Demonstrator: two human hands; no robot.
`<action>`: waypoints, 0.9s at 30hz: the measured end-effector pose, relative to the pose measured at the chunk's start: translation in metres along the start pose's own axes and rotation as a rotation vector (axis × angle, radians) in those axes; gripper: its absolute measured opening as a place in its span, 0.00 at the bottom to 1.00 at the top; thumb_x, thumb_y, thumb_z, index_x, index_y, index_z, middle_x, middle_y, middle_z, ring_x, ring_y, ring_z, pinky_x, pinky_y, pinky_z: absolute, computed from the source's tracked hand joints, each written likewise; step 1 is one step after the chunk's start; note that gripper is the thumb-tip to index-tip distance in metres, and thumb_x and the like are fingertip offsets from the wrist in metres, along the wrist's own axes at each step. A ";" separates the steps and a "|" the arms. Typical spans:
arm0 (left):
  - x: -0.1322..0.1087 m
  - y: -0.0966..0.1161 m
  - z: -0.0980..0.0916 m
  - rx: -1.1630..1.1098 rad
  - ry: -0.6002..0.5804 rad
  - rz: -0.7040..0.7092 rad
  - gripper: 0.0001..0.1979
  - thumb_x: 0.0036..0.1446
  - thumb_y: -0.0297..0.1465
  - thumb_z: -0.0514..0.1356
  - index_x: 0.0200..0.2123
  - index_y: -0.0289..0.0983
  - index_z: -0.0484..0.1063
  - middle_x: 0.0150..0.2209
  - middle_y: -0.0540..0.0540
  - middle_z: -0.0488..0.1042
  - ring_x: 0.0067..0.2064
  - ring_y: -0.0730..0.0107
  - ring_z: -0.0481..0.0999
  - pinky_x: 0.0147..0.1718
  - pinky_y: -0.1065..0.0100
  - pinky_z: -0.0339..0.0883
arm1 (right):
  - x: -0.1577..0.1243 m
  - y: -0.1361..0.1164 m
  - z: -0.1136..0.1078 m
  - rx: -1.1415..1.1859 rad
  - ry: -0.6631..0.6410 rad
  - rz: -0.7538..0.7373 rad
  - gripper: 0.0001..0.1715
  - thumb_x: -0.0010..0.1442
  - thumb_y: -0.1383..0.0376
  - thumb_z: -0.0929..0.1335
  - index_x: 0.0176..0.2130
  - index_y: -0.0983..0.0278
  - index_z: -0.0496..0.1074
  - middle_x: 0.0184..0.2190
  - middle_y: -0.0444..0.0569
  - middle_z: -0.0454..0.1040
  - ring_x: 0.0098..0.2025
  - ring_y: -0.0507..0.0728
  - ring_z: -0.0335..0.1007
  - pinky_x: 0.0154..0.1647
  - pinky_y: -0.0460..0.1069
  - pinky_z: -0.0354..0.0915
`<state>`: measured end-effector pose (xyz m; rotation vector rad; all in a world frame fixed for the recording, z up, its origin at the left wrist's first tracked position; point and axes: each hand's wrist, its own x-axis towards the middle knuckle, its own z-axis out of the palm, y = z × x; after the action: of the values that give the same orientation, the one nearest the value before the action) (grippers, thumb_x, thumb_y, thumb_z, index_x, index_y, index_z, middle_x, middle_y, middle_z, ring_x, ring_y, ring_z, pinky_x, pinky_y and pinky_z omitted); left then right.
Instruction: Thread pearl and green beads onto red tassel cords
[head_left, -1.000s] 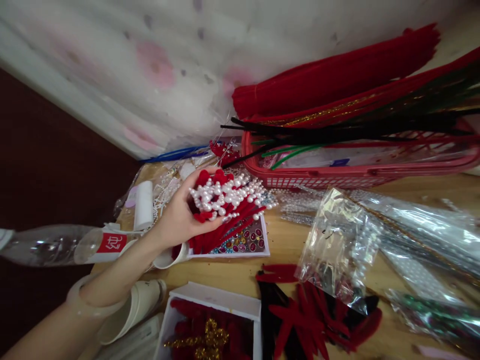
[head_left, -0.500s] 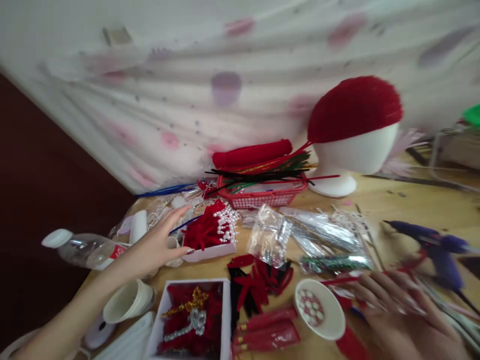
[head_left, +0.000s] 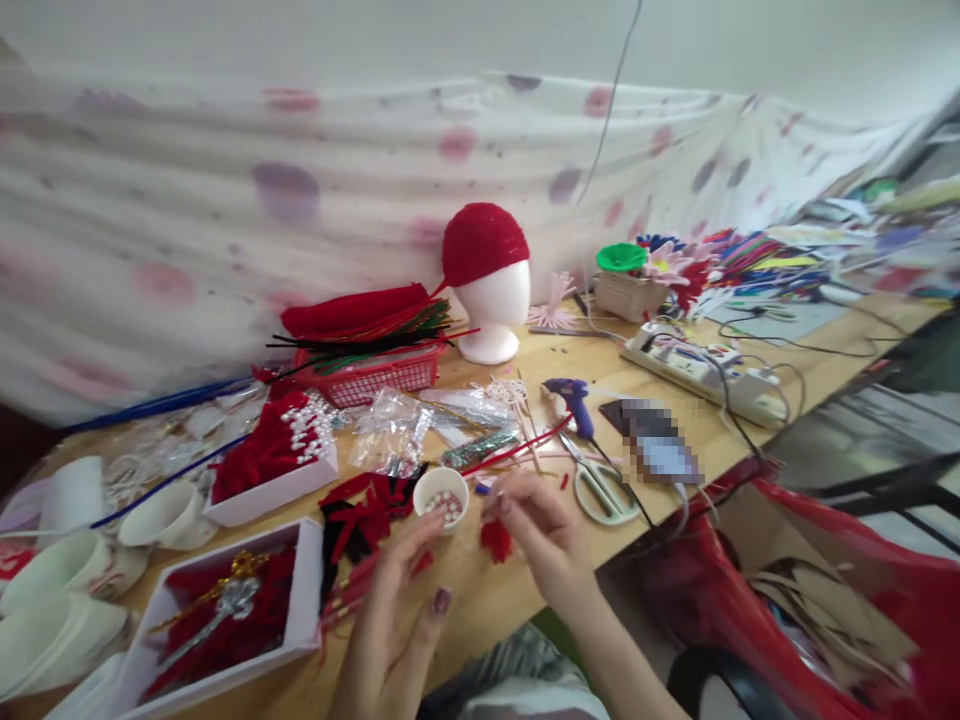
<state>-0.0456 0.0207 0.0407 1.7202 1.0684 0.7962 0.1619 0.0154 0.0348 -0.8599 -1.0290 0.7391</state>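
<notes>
My left hand [head_left: 397, 610] is over the front of the table beside the white paper cup [head_left: 421, 512], its thumb and fingers apart and nothing between them. Inside the cup lie several white beads [head_left: 448, 508]. To the right of the cup, my right hand [head_left: 544, 530] has its fingertips pinched together; what they hold is too small to make out. Just below those fingertips shows a red fuzzy piece [head_left: 496, 542], and I cannot tell whether it is held or lying on the table. Red and black fuzzy strips [head_left: 352, 520] lie left of the cup.
Two white boxes [head_left: 304, 585] with red pieces stand at left, near several paper cups [head_left: 161, 515]. Behind are a red basket [head_left: 375, 375] and a foam head [head_left: 495, 300] in a red cap. A glue gun [head_left: 574, 405], scissors [head_left: 604, 490] and phone [head_left: 660, 445] lie right.
The view has swung right. My left hand has come back from the box of red pieces and pearl strands to beside the bead cup. My right hand's fingertips have drawn together.
</notes>
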 end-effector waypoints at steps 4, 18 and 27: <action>0.016 0.006 0.047 -0.230 -0.093 -0.100 0.26 0.63 0.55 0.58 0.56 0.47 0.78 0.45 0.41 0.84 0.54 0.47 0.81 0.54 0.52 0.77 | -0.007 -0.021 0.004 -0.301 -0.174 -0.214 0.10 0.72 0.66 0.68 0.37 0.60 0.77 0.44 0.50 0.76 0.48 0.61 0.69 0.52 0.55 0.62; 0.032 -0.002 0.063 -0.545 -0.229 -0.310 0.23 0.57 0.56 0.66 0.35 0.40 0.80 0.21 0.52 0.70 0.20 0.78 0.59 0.21 0.74 0.53 | -0.009 0.004 -0.004 0.518 -0.072 0.229 0.15 0.71 0.53 0.72 0.38 0.59 0.71 0.19 0.37 0.60 0.19 0.49 0.50 0.23 0.43 0.55; 0.032 -0.017 0.011 0.061 -0.072 -0.022 0.08 0.63 0.36 0.62 0.40 0.51 0.83 0.44 0.48 0.85 0.50 0.56 0.83 0.48 0.64 0.76 | 0.003 -0.016 -0.057 0.274 0.144 0.171 0.10 0.68 0.57 0.75 0.36 0.60 0.79 0.20 0.37 0.52 0.20 0.47 0.42 0.22 0.42 0.50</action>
<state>-0.0283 0.0496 0.0230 1.7724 1.0701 0.6892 0.2176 -0.0040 0.0354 -0.7559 -0.7121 0.9253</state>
